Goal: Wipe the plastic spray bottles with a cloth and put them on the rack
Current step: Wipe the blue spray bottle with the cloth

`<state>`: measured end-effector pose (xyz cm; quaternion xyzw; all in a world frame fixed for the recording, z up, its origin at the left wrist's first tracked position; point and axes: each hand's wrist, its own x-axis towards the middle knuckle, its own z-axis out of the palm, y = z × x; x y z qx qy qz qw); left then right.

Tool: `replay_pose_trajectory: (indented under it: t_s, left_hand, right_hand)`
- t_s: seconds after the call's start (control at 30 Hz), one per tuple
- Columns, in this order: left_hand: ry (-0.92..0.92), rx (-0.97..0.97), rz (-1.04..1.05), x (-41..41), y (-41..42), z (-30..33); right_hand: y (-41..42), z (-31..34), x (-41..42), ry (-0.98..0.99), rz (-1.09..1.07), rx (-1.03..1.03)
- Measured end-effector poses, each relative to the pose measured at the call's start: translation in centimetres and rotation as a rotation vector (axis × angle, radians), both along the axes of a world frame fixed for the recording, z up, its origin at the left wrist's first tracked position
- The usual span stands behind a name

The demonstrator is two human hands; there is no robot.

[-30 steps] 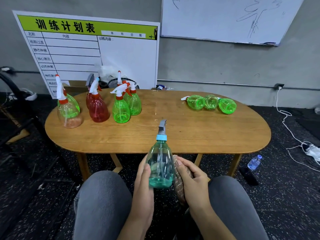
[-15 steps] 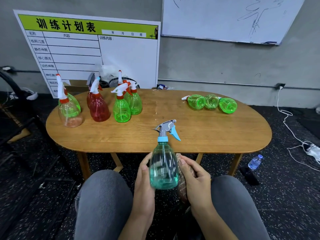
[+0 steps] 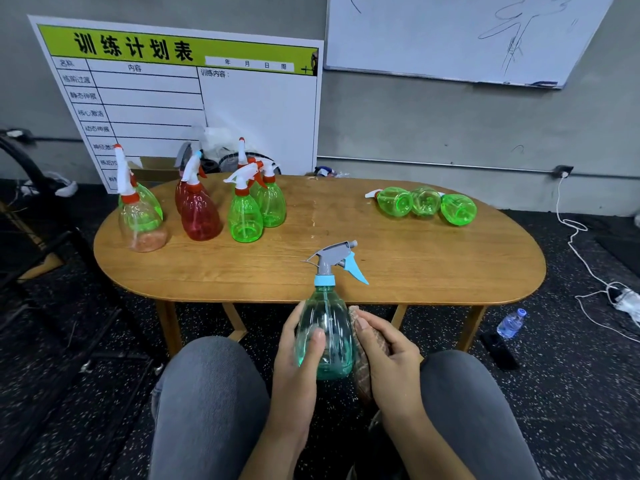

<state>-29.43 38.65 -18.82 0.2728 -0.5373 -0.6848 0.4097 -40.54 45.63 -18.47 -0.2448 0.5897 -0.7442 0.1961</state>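
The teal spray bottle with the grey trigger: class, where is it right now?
In the head view the teal spray bottle is low centre, upright above the person's lap, gripped by the left hand, with the right hand pressing a brown cloth to its right side, just before the wooden table.

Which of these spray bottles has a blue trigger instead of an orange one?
The teal bottle held in the hands over the lap: grey sprayer head, blue trigger and collar. Those standing on the table show white-and-orange sprayers.
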Motion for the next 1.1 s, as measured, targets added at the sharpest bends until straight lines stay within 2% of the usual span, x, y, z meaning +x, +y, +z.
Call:
replay_pose_trajectory:
  t_s: [0.23,0.33,0.4,0.53,0.63,0.7,0.8,0.87,0.93,1.03,1.1]
  left_hand:
    - [0.027,0.009,-0.02,0.2,0.4,0.2]
    - [0.057,0.028,0.002,0.3,0.5,0.5]
    - [0.046,0.024,0.022,0.4,0.3,0.5]
    - [0.006,-0.004,0.039,0.3,0.3,0.2]
    - [-0.021,-0.035,0.024,0.3,0.6,0.5]
    - [-0.032,-0.039,0.029,0.3,0.5,0.6]
    - [-0.061,-0.045,0.047,0.5,0.4,0.4]
    - [-0.056,-0.036,0.058,0.6,0.4,0.3]
    - [-0.048,-0.03,0.052,0.7,0.5,0.4]
    - [-0.039,-0.037,0.051,0.6,0.4,0.5]
    - [-0.045,-0.045,0.052,0.6,0.3,0.4]
  right_hand:
    - [0.3,0.7,-0.3,-0.005,0.035,0.034]
    - [0.3,1.8,-2.2,-0.003,-0.113,0.045]
    - [0.1,3.2,-3.5,0.225,-0.207,0.033]
    - [-2.0,6.5,-4.6,0.803,-0.135,0.125]
    - [-4.2,8.3,-5.2,1.053,-0.149,0.286]
    - [-5.3,9.0,-5.1,1.127,-0.13,0.386]
    - [-5.8,8.6,-4.1,1.232,0.169,0.415]
    - [-5.8,8.5,-4.1,1.3,0.283,0.429]
    - [-6.0,8.8,-5.0,1.309,0.216,0.419]
    - [-6.2,9.5,-6.4,1.289,-0.074,0.403]
    - [-6.2,9.2,-6.5,1.27,-0.053,0.427]
